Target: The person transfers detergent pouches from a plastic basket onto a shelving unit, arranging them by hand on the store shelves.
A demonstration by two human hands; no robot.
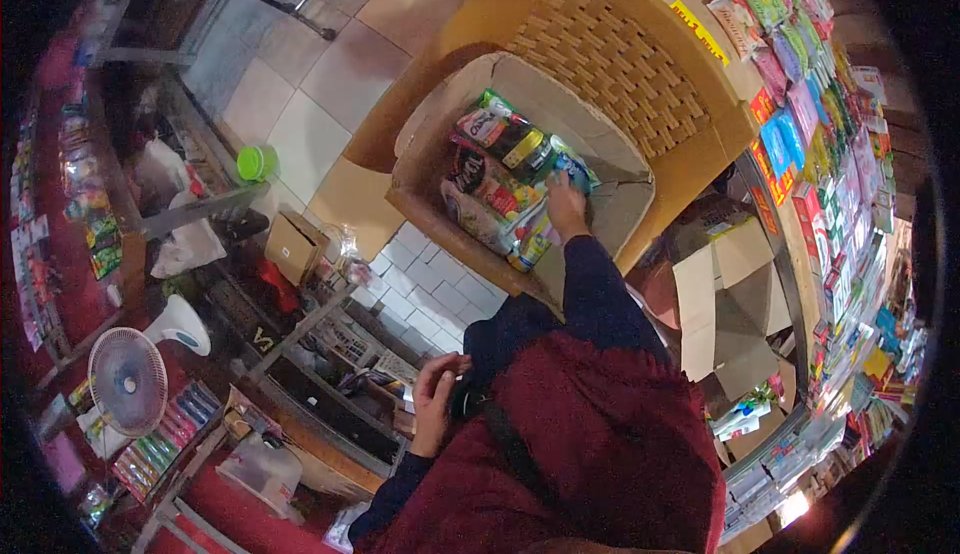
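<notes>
Closest to us, our left hand point(437, 386) curls loosely at our red jacket point(600, 454), gripping nothing. Further right and farther away, our right hand point(566, 206) reaches into the cardboard box point(430, 154) on the chair point(610, 44), fingers on a blue packet point(572, 168); we cannot tell whether they close around it.

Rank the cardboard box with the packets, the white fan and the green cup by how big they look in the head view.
1. cardboard box
2. white fan
3. green cup

These are apparent sizes only; the lens distorts the edges, so true sizes stay unsure.
</notes>
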